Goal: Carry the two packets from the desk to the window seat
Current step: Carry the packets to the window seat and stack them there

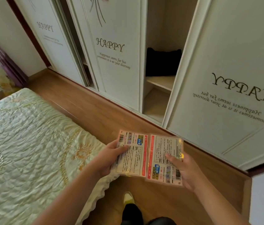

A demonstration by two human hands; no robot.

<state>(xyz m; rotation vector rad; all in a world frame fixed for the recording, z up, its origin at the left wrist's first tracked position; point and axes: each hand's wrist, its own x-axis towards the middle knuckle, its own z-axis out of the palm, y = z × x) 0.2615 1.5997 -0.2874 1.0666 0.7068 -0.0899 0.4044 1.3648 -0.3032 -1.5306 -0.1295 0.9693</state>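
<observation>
Two flat clear packets with printed white and red cards are held side by side over the wooden floor. My left hand [110, 157] grips the left packet [132, 158] by its left edge, thumb on top. My right hand [186, 169] holds the right packet [162, 159] from below, thumb across its printed face. Their inner edges overlap slightly. Neither the desk nor the window seat is in view.
A bed with a pale green quilt [22, 143] fills the left. White sliding wardrobe doors [115, 51] line the far side, one section open with a shelf [162, 82] and dark clothing. A purple curtain [1, 60] hangs at far left. My foot [129, 198] is on the floor strip.
</observation>
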